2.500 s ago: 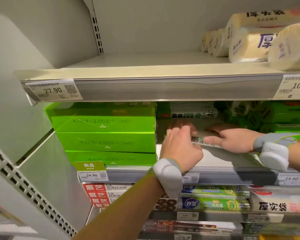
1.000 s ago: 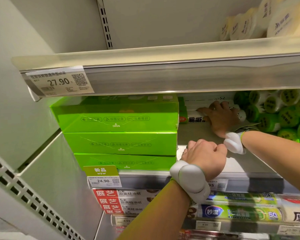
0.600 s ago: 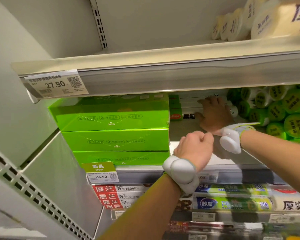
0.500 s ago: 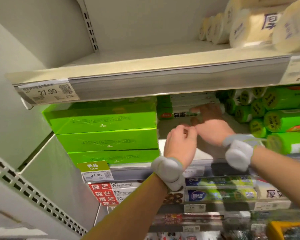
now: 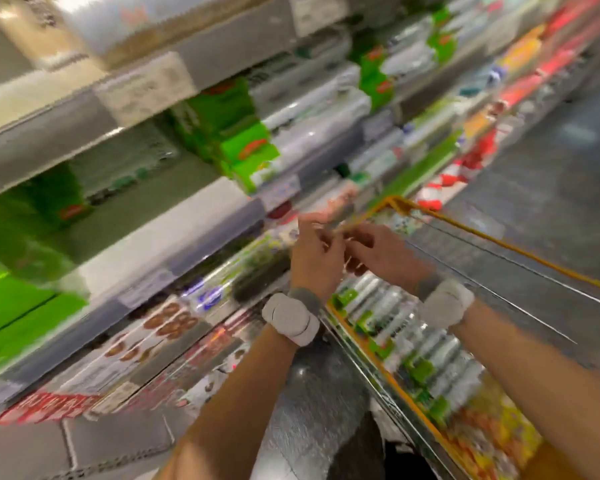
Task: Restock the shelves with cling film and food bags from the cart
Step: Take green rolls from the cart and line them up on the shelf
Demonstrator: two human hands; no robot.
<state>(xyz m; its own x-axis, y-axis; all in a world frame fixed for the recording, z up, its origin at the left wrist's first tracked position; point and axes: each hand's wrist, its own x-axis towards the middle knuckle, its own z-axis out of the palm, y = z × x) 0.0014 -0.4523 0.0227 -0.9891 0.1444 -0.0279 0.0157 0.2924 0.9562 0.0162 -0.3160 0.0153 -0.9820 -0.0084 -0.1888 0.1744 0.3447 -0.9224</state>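
Note:
The view is tilted and motion-blurred. My left hand (image 5: 317, 254) and my right hand (image 5: 378, 254) hang close together, almost touching, in front of the shelves and above the far left corner of the cart (image 5: 465, 224). Nothing shows in either hand, and the fingers are loosely bent and apart. The cart has an orange rim and wire sides. Inside it lie several clear rolls with green labels (image 5: 413, 337). Bright green boxes (image 5: 14, 306) sit on the shelf at the far left. White rolls with green ends (image 5: 312, 109) fill the shelf further along.
A long shelf unit (image 5: 174, 233) runs from the left edge away to the upper right, with price tags on its rails and packed products on lower levels. Dark grey floor (image 5: 551, 168) lies right of the cart. A low grey plinth (image 5: 101, 441) runs below the shelves.
Both hands have come out of the shelf and dropped together over the cart corner. The camera has swung right and down, bringing the cart and aisle floor into view.

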